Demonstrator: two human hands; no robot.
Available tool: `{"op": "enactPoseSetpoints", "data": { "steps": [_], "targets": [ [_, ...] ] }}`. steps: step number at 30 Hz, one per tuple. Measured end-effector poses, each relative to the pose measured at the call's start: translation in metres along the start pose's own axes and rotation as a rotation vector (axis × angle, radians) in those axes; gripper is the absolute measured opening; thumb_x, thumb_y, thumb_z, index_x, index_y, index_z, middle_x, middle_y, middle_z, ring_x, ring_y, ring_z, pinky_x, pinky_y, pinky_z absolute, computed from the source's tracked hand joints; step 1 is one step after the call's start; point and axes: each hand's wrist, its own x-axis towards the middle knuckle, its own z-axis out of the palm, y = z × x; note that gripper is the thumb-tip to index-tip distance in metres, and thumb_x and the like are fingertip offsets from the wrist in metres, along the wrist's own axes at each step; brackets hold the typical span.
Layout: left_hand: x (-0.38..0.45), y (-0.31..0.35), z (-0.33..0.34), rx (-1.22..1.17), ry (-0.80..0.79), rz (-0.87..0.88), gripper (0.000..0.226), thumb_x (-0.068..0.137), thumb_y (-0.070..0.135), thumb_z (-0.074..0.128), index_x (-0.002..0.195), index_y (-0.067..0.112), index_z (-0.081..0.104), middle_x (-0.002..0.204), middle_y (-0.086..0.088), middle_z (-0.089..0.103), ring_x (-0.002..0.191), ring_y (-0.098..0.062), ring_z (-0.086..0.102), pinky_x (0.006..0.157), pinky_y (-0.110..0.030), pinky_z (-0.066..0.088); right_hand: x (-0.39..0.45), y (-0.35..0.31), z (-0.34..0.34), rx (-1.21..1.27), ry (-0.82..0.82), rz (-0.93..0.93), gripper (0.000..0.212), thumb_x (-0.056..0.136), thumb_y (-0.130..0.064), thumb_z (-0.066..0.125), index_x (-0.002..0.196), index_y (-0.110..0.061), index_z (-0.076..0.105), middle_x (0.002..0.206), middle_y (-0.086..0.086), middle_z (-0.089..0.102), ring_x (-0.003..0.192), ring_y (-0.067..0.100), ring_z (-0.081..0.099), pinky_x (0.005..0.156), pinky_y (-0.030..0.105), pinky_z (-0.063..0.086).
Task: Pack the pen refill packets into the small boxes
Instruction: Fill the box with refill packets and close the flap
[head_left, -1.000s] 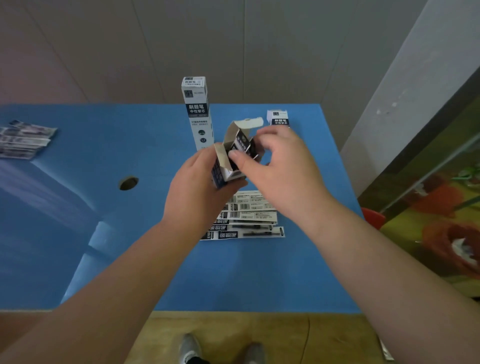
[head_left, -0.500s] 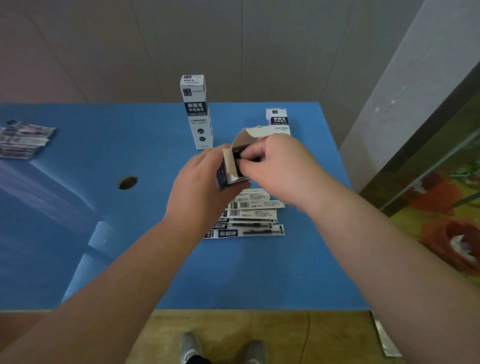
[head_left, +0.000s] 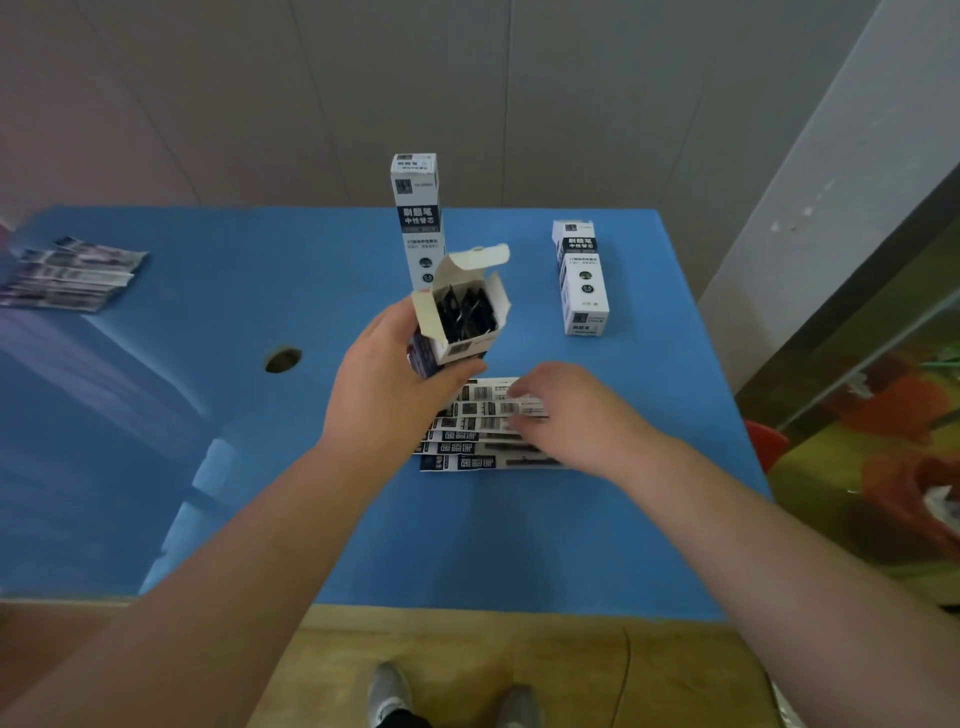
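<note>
Your left hand (head_left: 387, 387) grips an open small box (head_left: 460, 317) above the blue table (head_left: 260, 467), dark refill packets upright inside. Your right hand (head_left: 563, 410), fingers loosely extended, rests on the fanned packets (head_left: 483, 431) lying just below.

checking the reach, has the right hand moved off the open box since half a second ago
Yes. The right hand has dropped from the open box toward the person, onto the refill packets on the blue table.

I logged a blue table (head_left: 260, 519) with a round hole (head_left: 283, 359). On it stood two closed boxes (head_left: 418, 218) (head_left: 583, 278). Refill packets lay in piles centre (head_left: 483, 447) and far left (head_left: 67, 273).
</note>
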Motion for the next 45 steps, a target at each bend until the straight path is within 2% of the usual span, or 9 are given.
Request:
{"op": "enactPoseSetpoints", "data": {
  "steps": [3,7,13,19,26,30,33,38,45],
  "targets": [
    [-0.003,0.000,-0.002,-0.014,0.007,-0.012,0.046,0.077,0.034,0.085,0.111,0.048,0.058,0.104,0.028,0.063,0.099,0.011,0.055,0.074,-0.006,0.038,0.001,-0.007,0.009,-0.136,0.016,-0.077,0.041,0.095,-0.043,0.057,0.129,-0.021,0.063,0.120,0.002,0.058,0.119,0.024,0.050,0.094,0.035,0.047],
    [-0.006,0.001,-0.005,-0.014,0.011,-0.009,0.046,0.078,0.033,0.086,0.102,0.054,0.052,0.101,0.030,0.063,0.098,0.015,0.053,0.071,-0.002,0.038,0.006,-0.017,0.012,-0.293,-0.026,-0.164,0.037,0.096,-0.046,0.052,0.117,-0.019,0.066,0.111,0.001,0.057,0.108,0.026,0.052,0.083,0.036,0.045],
    [-0.009,-0.001,-0.012,-0.018,0.042,-0.015,0.046,0.077,0.034,0.086,0.100,0.055,0.051,0.102,0.028,0.063,0.099,0.011,0.055,0.076,-0.008,0.040,0.008,-0.023,0.015,-0.329,-0.040,-0.178,0.032,0.099,-0.036,0.045,0.103,-0.013,0.066,0.103,0.002,0.057,0.101,0.025,0.055,0.077,0.040,0.052],
    [-0.012,-0.003,-0.015,-0.027,0.041,-0.023,0.046,0.079,0.035,0.085,0.100,0.056,0.050,0.103,0.028,0.063,0.101,0.013,0.054,0.077,-0.008,0.039,0.014,-0.026,0.018,-0.417,-0.076,-0.161,0.017,0.088,-0.011,0.059,0.105,-0.014,0.064,0.104,0.001,0.056,0.099,0.025,0.057,0.064,0.033,0.041],
    [-0.009,-0.003,-0.022,-0.026,0.039,-0.002,0.046,0.078,0.035,0.085,0.099,0.057,0.051,0.099,0.034,0.062,0.099,0.014,0.053,0.074,-0.003,0.039,0.023,-0.045,0.015,-0.554,-0.101,-0.094,0.012,0.088,-0.002,0.058,0.093,-0.011,0.065,0.081,0.000,0.044,0.079,0.022,0.052,0.062,0.034,0.044],
    [-0.007,-0.003,-0.030,-0.030,0.022,0.015,0.047,0.078,0.035,0.085,0.096,0.060,0.049,0.098,0.036,0.061,0.098,0.017,0.052,0.073,-0.001,0.039,0.022,-0.053,0.016,-0.569,-0.133,-0.052,0.016,0.084,0.003,0.058,0.083,-0.013,0.059,0.072,-0.001,0.040,0.075,0.022,0.050,0.063,0.033,0.045],
    [-0.003,-0.006,-0.037,-0.045,0.010,0.031,0.048,0.079,0.035,0.085,0.098,0.059,0.049,0.100,0.032,0.062,0.098,0.018,0.052,0.074,0.001,0.038,0.028,-0.047,0.023,-0.543,-0.104,-0.023,0.018,0.086,0.001,0.056,0.090,-0.014,0.064,0.072,-0.002,0.041,0.071,0.023,0.050,0.058,0.032,0.042],
    [0.003,-0.017,-0.047,-0.064,-0.021,0.022,0.047,0.079,0.037,0.084,0.099,0.060,0.049,0.103,0.031,0.062,0.100,0.015,0.053,0.075,-0.008,0.039,0.037,-0.041,0.023,-0.413,-0.167,0.039,0.008,0.092,-0.018,0.063,0.092,-0.021,0.071,0.074,-0.006,0.048,0.074,0.022,0.057,0.060,0.030,0.042],
    [0.013,-0.030,-0.058,-0.084,-0.051,0.038,0.047,0.078,0.036,0.085,0.099,0.059,0.050,0.104,0.028,0.065,0.099,0.013,0.054,0.076,-0.008,0.039,0.036,-0.039,0.033,-0.487,-0.113,0.026,0.014,0.090,-0.008,0.058,0.088,-0.015,0.070,0.083,0.001,0.057,0.074,0.022,0.062,0.063,0.034,0.052]
  ]
}}
